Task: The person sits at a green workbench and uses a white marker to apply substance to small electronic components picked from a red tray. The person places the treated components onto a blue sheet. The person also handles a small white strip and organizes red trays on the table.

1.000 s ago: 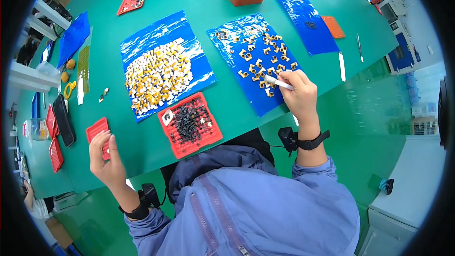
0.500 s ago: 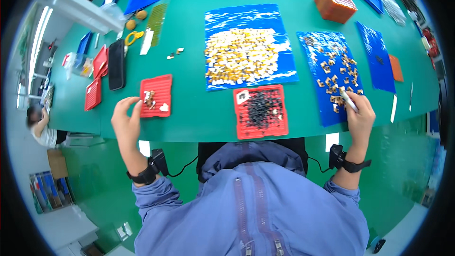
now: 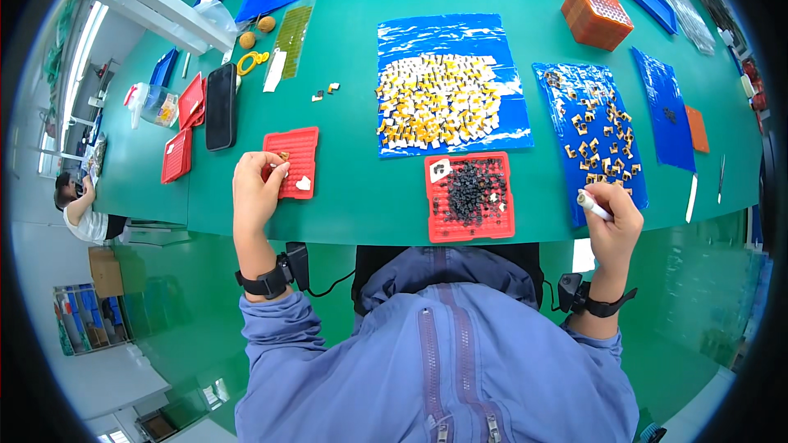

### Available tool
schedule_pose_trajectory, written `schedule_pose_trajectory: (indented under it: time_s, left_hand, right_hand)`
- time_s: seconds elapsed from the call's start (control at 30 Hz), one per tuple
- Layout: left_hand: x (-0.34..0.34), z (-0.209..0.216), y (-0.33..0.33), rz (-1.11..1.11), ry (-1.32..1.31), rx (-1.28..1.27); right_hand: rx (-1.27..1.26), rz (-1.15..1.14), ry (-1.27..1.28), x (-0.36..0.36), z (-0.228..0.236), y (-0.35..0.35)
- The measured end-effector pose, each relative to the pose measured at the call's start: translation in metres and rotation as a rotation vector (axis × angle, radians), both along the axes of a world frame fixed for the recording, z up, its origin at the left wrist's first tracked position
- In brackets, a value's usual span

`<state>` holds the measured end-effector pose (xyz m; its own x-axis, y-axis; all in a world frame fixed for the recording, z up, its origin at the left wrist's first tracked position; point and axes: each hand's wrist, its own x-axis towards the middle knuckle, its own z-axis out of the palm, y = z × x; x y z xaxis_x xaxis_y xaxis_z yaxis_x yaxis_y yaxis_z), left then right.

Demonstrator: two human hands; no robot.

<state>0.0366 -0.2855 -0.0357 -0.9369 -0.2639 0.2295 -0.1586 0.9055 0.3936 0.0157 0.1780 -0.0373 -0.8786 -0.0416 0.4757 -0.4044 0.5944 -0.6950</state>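
Note:
My left hand (image 3: 258,190) is over the left edge of a small red ribbed tray (image 3: 302,148), thumb and fingers pinched together. Small brownish parts (image 3: 283,157) show beside the fingertips; what the pinch holds is hidden. A white scrap (image 3: 303,184) lies in the same tray. In my right hand (image 3: 617,220) is a white pen-like stick (image 3: 594,206), its tip pointing up and left. That hand is at the near edge of a blue sheet (image 3: 561,127) strewn with small tan, dark-edged pieces (image 3: 608,166).
Between my hands stands a red tray of small black parts (image 3: 471,195). Behind it a blue sheet (image 3: 443,29) carries a heap of white-and-yellow pieces (image 3: 439,102). A black phone (image 3: 221,107) lies left; an orange stacked block (image 3: 597,16) stands far right.
My left hand has come onto the left tray, its fingers closing at the small brownish parts. My right hand has drawn nearer with the white stick, off the tan pieces. The view has shifted slightly.

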Motion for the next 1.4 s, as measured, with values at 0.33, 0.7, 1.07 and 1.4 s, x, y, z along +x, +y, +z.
schedule_pose_trajectory:
  time_s: [0.33, 0.7, 1.07, 1.4]
  left_hand:
    - [0.002, -0.002, 0.011, 0.106, 0.23, 0.459]
    - [0.014, 0.007, 0.116, -0.538, 0.082, 1.113]
    - [0.008, -0.013, 0.167, -0.516, -0.247, 2.013]
    - [0.002, -0.018, 0.178, -0.632, -0.355, 1.93]
  right_hand:
    - [-0.078, 0.28, -0.319, 0.007, 0.014, -0.041]
    - [-0.225, 0.708, -0.453, -0.001, 0.02, -0.091]
    - [-0.288, 0.714, -0.537, -0.008, 0.012, -0.082]
    - [-0.31, 0.708, -0.568, -0.014, 0.015, -0.067]
